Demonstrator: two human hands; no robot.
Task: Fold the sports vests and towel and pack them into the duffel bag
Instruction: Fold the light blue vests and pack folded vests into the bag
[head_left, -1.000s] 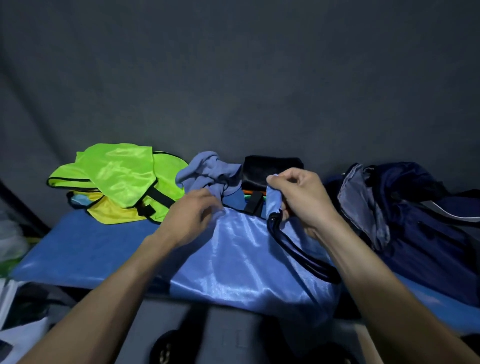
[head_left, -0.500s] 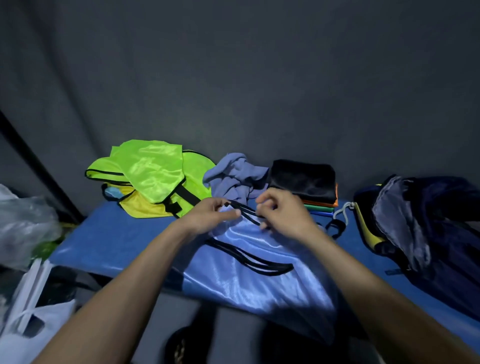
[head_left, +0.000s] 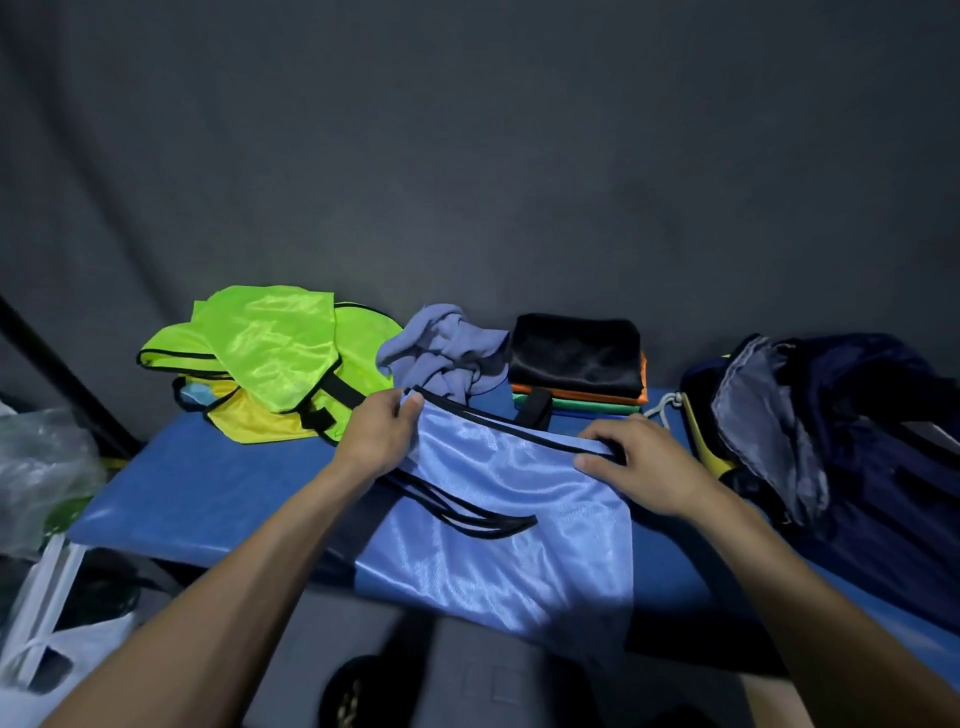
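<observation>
A shiny light-blue vest (head_left: 509, 519) with black trim lies spread on the blue table (head_left: 208, 488), its lower part hanging over the front edge. My left hand (head_left: 379, 436) pinches its upper left corner. My right hand (head_left: 639, 462) holds its upper right edge. Behind it lies a crumpled grey-blue towel (head_left: 441, 353). A heap of neon green and yellow vests (head_left: 270, 358) sits at the back left. A folded stack with a black vest on top (head_left: 576, 353) stands at the back middle. The dark navy duffel bag (head_left: 831, 441) gapes open on the right.
A grey cloth wall rises right behind the table. A clear plastic bag (head_left: 41, 467) and a white bag (head_left: 57, 660) sit to the left, below table height. A dark round object (head_left: 358, 696) lies on the floor in front.
My hands moved apart from the middle of the blue vest to its two upper corners, stretching the top edge flat. The view shifted left and back.
</observation>
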